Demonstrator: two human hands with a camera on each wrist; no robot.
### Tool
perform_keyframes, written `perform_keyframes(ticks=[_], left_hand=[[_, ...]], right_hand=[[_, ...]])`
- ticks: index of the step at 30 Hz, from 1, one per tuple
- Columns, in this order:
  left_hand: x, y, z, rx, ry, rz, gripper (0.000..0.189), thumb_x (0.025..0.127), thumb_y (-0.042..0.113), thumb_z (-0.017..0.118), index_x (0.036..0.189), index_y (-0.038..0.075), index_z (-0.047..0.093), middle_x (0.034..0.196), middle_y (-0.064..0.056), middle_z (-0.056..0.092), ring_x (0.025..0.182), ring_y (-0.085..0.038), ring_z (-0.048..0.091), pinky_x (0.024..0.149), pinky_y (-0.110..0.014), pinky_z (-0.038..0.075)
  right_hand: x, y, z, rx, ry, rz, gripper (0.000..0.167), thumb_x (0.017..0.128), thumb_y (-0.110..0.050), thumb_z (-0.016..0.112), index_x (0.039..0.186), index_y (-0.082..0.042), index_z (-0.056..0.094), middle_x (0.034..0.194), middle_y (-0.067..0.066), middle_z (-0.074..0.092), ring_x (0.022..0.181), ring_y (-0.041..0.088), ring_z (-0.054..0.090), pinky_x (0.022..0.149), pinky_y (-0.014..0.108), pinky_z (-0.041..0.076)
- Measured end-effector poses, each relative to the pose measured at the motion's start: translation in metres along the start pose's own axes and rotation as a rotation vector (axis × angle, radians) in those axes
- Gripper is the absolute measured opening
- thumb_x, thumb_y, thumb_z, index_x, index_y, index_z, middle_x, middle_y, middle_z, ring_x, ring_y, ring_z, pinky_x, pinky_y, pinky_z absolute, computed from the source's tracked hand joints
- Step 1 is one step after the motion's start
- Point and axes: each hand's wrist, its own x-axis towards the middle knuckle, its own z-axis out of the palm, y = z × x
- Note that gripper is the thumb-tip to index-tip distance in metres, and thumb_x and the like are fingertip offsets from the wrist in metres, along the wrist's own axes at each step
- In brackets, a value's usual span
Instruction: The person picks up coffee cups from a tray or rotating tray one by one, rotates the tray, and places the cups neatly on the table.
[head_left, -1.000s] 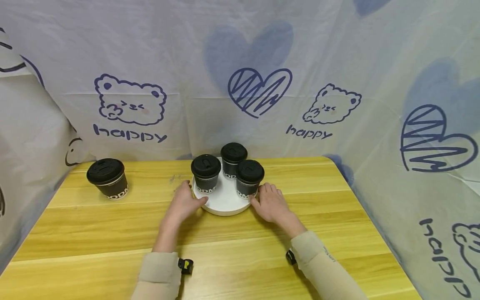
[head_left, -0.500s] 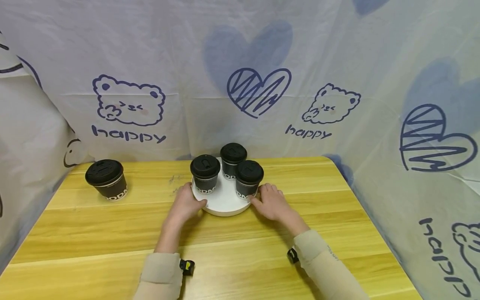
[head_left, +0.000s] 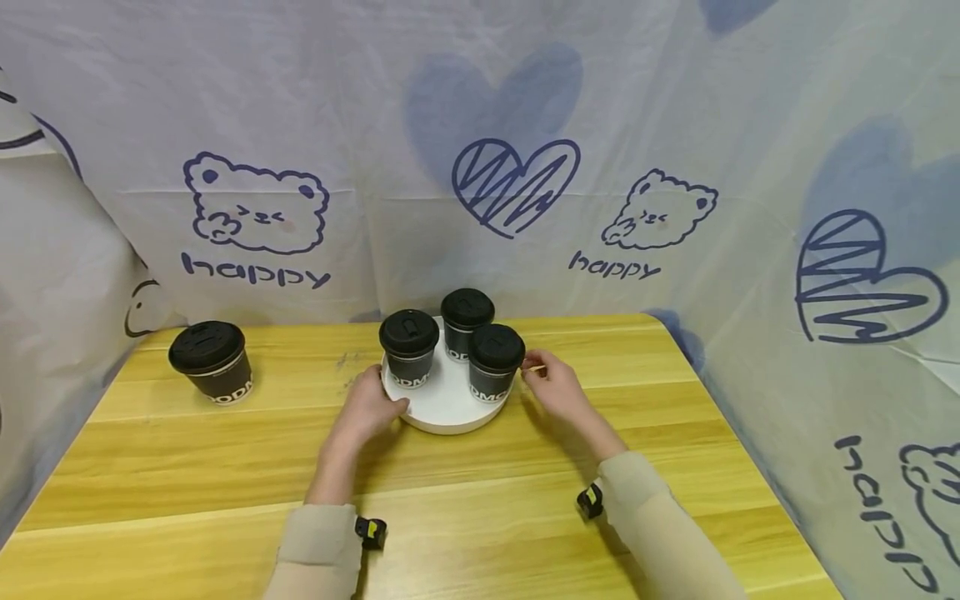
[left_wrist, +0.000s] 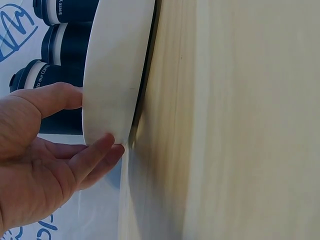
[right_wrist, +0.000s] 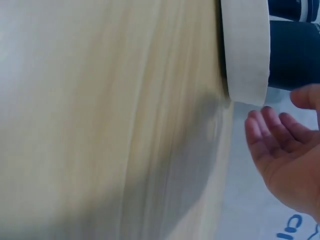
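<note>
tray (head_left: 444, 410) with three lidded cups (head_left: 409, 346) is on the bench (head_left: 465, 517); left hand (head_left: 369, 407) grips its edge, right hand (head_left: 557, 388) is relaxed beside, apart. gripping seems half-made; next move probably calls for even support.

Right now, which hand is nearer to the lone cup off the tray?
Left. The left hand grips the left edge of the white tray, on the side toward the lone cup; the right hand is farther, past the tray's right edge.

Tray (head_left: 442, 414): is standing far on the table (head_left: 480, 525).
On tray: left cup (head_left: 409, 354), right cup (head_left: 495, 362), far cup (head_left: 465, 317) are standing.
Lone cup (head_left: 213, 362): is standing well left of the tray.
Left hand (head_left: 369, 407), right hand (head_left: 557, 387): are flanking the tray.
</note>
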Motion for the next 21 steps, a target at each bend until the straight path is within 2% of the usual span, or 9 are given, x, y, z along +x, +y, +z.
perform_keyframes(ticks=[5, 9, 15, 21], left_hand=[[0.003, -0.002, -0.003, 0.012, -0.017, -0.003, 0.062, 0.087, 0.001, 0.072, 0.139, -0.019, 0.045, 0.137, -0.038, 0.056, 0.129, -0.049, 0.055, 0.113, -0.057, 0.043], [0.008, -0.006, -0.004, 0.002, -0.027, 0.001, 0.067, 0.087, 0.002, 0.07, 0.144, -0.019, 0.041, 0.142, -0.038, 0.052, 0.133, -0.049, 0.052, 0.115, -0.057, 0.041], [0.014, -0.012, -0.007, -0.007, -0.049, 0.005, 0.071, 0.088, 0.002, 0.067, 0.148, -0.019, 0.036, 0.147, -0.039, 0.047, 0.135, -0.05, 0.05, 0.115, -0.057, 0.041], [0.017, -0.012, -0.01, 0.018, -0.069, 0.018, 0.068, 0.088, 0.0, 0.066, 0.147, -0.018, 0.038, 0.145, -0.038, 0.049, 0.13, -0.048, 0.053, 0.112, -0.057, 0.044]], right_hand=[[0.011, -0.003, 0.007, 0.191, 0.049, 0.098, 0.037, 0.105, -0.01, 0.053, 0.14, 0.004, 0.058, 0.128, 0.023, 0.064, 0.105, 0.036, 0.068, 0.092, 0.05, 0.059], [0.02, -0.001, 0.012, 0.259, 0.061, 0.131, 0.037, 0.105, -0.007, 0.053, 0.14, 0.007, 0.057, 0.13, 0.027, 0.063, 0.107, 0.038, 0.067, 0.095, 0.052, 0.058], [0.026, 0.003, 0.019, 0.293, 0.066, 0.157, 0.038, 0.103, 0.0, 0.052, 0.139, 0.011, 0.056, 0.128, 0.029, 0.062, 0.103, 0.034, 0.068, 0.092, 0.045, 0.06], [0.026, 0.005, 0.021, 0.238, 0.068, 0.139, 0.039, 0.099, 0.002, 0.054, 0.136, 0.012, 0.058, 0.126, 0.03, 0.065, 0.098, 0.033, 0.07, 0.087, 0.04, 0.062]])
